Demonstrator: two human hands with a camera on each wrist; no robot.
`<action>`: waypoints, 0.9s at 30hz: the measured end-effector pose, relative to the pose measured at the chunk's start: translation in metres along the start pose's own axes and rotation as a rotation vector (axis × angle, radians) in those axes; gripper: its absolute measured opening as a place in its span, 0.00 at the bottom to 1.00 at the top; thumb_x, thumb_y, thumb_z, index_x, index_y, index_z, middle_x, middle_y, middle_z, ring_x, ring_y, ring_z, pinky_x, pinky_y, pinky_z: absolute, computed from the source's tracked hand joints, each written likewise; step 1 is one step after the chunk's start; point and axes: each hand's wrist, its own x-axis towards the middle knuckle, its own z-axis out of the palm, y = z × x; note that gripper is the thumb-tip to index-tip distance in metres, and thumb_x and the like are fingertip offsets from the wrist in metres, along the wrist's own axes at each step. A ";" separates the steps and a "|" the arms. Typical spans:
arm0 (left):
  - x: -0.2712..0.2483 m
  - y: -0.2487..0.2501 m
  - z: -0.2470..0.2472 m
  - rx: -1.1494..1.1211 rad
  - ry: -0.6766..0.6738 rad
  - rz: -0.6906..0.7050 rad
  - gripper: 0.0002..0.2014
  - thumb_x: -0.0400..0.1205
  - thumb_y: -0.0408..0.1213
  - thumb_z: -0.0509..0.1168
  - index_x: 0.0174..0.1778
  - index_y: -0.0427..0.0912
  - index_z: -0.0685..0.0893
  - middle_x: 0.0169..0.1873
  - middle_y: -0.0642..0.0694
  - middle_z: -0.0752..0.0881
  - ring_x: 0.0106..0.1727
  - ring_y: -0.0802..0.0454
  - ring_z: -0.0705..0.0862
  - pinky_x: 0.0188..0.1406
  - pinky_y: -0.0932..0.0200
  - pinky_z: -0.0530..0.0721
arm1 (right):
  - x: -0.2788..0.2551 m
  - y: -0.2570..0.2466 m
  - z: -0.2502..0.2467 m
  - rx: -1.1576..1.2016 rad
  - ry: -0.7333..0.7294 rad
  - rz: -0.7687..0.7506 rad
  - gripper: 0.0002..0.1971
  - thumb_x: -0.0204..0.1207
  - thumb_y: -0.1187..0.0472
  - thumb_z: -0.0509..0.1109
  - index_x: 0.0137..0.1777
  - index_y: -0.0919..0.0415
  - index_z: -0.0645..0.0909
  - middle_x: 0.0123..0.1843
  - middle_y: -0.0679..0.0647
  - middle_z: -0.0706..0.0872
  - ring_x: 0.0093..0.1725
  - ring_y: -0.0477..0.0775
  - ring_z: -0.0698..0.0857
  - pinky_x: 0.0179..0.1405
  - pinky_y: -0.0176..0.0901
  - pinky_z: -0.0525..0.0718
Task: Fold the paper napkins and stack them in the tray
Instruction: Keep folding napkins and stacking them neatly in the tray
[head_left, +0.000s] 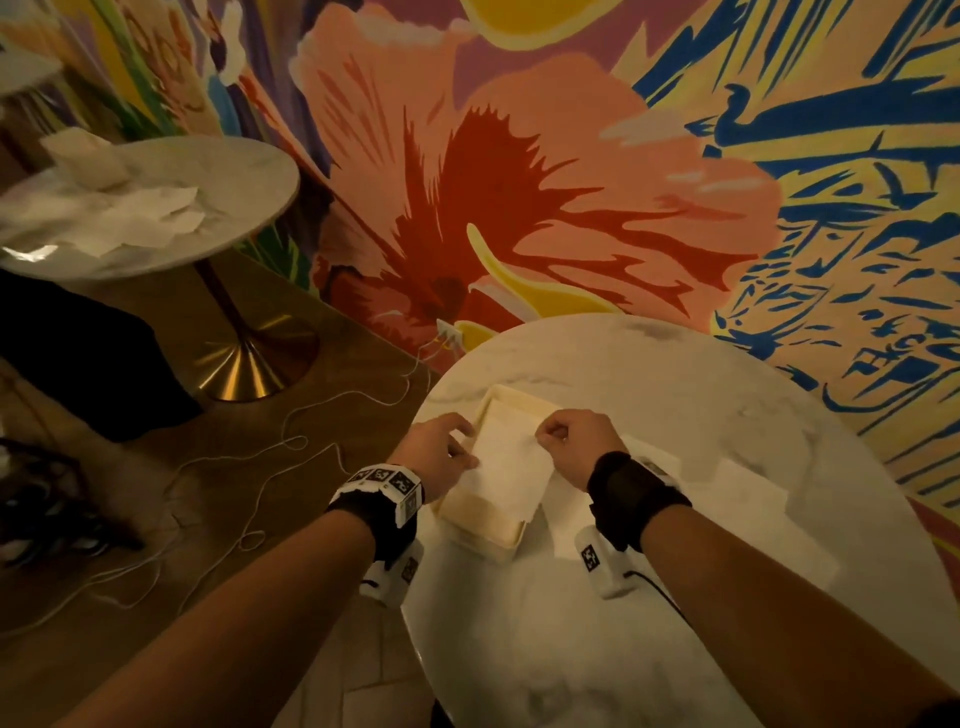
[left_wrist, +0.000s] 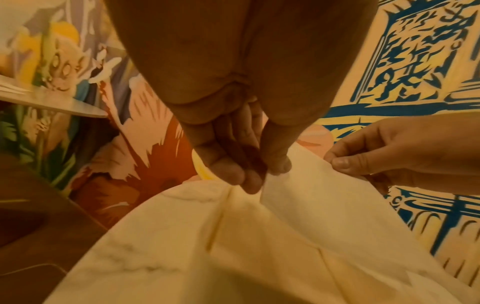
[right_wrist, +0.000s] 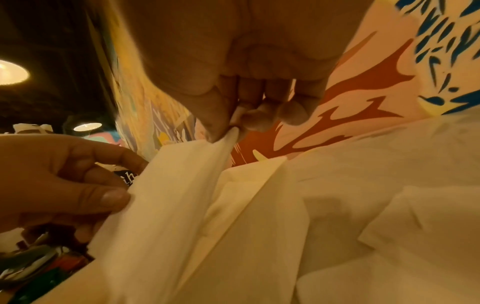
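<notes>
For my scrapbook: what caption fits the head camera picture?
Both hands, left and right, pinch a paper napkin over the tray.

napkin (head_left: 506, 462): showing plain white
tray (head_left: 485, 535): looking cream
table (head_left: 675, 395): showing white marble, grey veining
wall (head_left: 519, 182): displaying a pink-red flower, blue-yellow patterns
wrist straps (head_left: 636, 493): appearing black

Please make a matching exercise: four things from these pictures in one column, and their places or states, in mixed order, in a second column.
1. white paper napkin
2. cream rectangular tray
3. loose pile of white napkins
4. white cable

a. on the far round table
b. lies on the floor
c. pinched by both hands
d. on the near marble table, under the hands

Pairs: 1-c, 2-d, 3-a, 4-b
</notes>
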 end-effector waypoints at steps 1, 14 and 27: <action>0.000 -0.007 -0.003 0.011 0.024 -0.003 0.14 0.80 0.38 0.73 0.60 0.53 0.82 0.44 0.54 0.88 0.46 0.53 0.87 0.44 0.59 0.83 | 0.002 -0.003 0.007 -0.009 -0.014 0.014 0.05 0.80 0.58 0.70 0.46 0.55 0.87 0.46 0.51 0.88 0.49 0.53 0.86 0.53 0.41 0.83; 0.009 -0.043 0.000 0.083 -0.018 -0.035 0.18 0.82 0.31 0.68 0.66 0.53 0.81 0.55 0.54 0.86 0.52 0.52 0.85 0.49 0.59 0.84 | 0.008 -0.007 0.059 -0.430 -0.116 0.103 0.08 0.79 0.56 0.64 0.45 0.43 0.84 0.53 0.50 0.82 0.57 0.59 0.76 0.64 0.49 0.69; 0.005 -0.033 0.004 0.177 -0.017 0.048 0.22 0.80 0.41 0.70 0.71 0.54 0.77 0.71 0.49 0.72 0.66 0.46 0.79 0.67 0.50 0.81 | -0.002 -0.010 0.058 -0.680 -0.124 -0.097 0.15 0.83 0.44 0.61 0.64 0.44 0.82 0.58 0.45 0.85 0.66 0.54 0.73 0.63 0.55 0.66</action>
